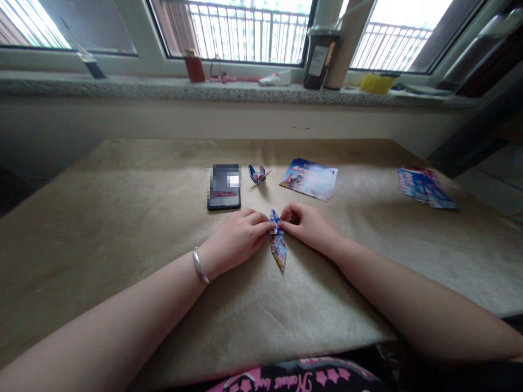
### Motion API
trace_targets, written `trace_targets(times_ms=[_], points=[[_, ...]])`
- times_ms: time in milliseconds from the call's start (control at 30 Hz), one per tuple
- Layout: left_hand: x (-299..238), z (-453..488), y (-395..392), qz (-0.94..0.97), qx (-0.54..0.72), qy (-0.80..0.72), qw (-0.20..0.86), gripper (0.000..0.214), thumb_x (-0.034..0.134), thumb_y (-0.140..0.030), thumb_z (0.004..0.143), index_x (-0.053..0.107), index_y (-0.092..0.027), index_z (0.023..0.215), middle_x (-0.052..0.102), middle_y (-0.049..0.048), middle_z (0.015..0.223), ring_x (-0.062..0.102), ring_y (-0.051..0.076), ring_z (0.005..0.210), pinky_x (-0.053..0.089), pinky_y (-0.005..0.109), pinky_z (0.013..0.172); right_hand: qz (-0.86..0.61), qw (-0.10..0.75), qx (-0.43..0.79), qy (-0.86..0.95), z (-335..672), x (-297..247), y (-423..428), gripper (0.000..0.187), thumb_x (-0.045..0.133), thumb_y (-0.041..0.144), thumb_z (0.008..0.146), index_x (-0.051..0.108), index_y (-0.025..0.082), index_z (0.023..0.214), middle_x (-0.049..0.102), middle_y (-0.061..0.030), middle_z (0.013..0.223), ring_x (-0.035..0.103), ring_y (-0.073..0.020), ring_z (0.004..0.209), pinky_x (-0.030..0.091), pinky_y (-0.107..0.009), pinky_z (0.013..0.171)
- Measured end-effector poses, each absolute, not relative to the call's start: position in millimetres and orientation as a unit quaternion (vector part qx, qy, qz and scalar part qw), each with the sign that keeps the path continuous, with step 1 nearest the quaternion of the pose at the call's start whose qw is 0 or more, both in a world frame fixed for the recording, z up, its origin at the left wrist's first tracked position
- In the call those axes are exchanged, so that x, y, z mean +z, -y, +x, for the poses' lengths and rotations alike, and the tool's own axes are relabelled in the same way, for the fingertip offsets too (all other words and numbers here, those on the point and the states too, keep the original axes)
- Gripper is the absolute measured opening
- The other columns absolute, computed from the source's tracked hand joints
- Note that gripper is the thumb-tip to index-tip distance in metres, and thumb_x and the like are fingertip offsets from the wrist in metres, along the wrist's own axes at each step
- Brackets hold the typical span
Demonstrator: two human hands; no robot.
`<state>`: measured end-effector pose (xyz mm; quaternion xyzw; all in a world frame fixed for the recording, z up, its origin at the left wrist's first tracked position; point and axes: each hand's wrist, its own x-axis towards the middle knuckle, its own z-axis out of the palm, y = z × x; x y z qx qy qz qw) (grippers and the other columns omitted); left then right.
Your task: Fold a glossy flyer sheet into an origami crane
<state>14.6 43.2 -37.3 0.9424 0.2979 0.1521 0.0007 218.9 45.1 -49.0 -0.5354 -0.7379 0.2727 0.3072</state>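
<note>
A narrow piece of folded origami paper [278, 250], blue at the far end and pinkish toward its near point, lies on the table between my hands. My left hand [243, 233], with a silver bangle at the wrist, pinches its left edge near the middle. From the other side, my right hand [312, 226] grips the right edge with thumb and finger, the fingers curled. Just beyond stands a finished paper crane [259, 174] in similar colours. Fingertips cover part of the folds.
A phone [224, 188] with a blurred screen lies left of the crane. Printed square sheets [310, 178] are stacked at its right, and more printed paper [427, 188] lies far right. Behind the table [134, 218], the stone windowsill [143, 90] holds a red container [194, 68] and a dark jar [321, 60].
</note>
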Motion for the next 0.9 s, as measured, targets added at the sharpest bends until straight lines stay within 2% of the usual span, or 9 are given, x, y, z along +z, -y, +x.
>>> trace_targets(times_ms=[133,300,567,733,900], points=[[-39,15,-43,0.945,0.151,-0.290,-0.015,0.028,0.045,-0.024,0.093,0.063,-0.021,0.114,0.064,0.0068,0.100,0.056,0.019,0.090,0.049,0.035,0.080,-0.545,0.306,0.283,0.727,217,-52,-48,0.006,0.063,0.020,0.070,0.058,0.018,0.071,0.057,0.0035,0.063,0.050,-0.0102,0.058,0.038,-0.022,0.054],[-35,15,-40,0.946,0.137,-0.293,-0.029,0.029,0.045,-0.022,0.092,0.063,-0.020,0.114,0.064,0.0076,0.100,0.056,0.020,0.091,0.049,0.036,0.080,-0.557,0.278,0.225,0.750,216,-49,-45,0.003,0.060,0.018,0.071,0.059,0.018,0.074,0.060,0.0019,0.066,0.052,-0.0112,0.060,0.037,-0.023,0.057],[-31,17,-38,0.948,0.123,-0.292,-0.041,0.030,0.046,-0.019,0.090,0.062,-0.019,0.115,0.063,0.0090,0.098,0.057,0.021,0.092,0.050,0.036,0.080,-0.539,0.221,0.111,0.805,217,-39,-38,0.007,0.063,0.024,0.079,0.068,0.020,0.078,0.066,-0.0025,0.075,0.057,-0.0159,0.073,0.041,-0.027,0.068],[-33,17,-38,0.946,0.131,-0.293,-0.046,0.031,0.046,-0.019,0.090,0.060,-0.020,0.118,0.061,0.0086,0.113,0.057,0.022,0.098,0.050,0.038,0.084,-0.506,0.196,0.065,0.837,218,-36,-34,0.016,0.057,0.027,0.085,0.070,0.019,0.083,0.068,-0.0059,0.092,0.058,-0.0191,0.089,0.043,-0.030,0.079],[-28,17,-37,0.953,0.113,-0.282,-0.017,0.030,0.044,-0.019,0.091,0.060,-0.016,0.117,0.065,0.0083,0.110,0.057,0.022,0.101,0.050,0.038,0.088,-0.493,0.186,0.063,0.848,223,-36,-33,0.017,0.060,0.033,0.084,0.070,0.021,0.087,0.069,-0.0052,0.090,0.056,-0.0211,0.090,0.043,-0.032,0.081]])
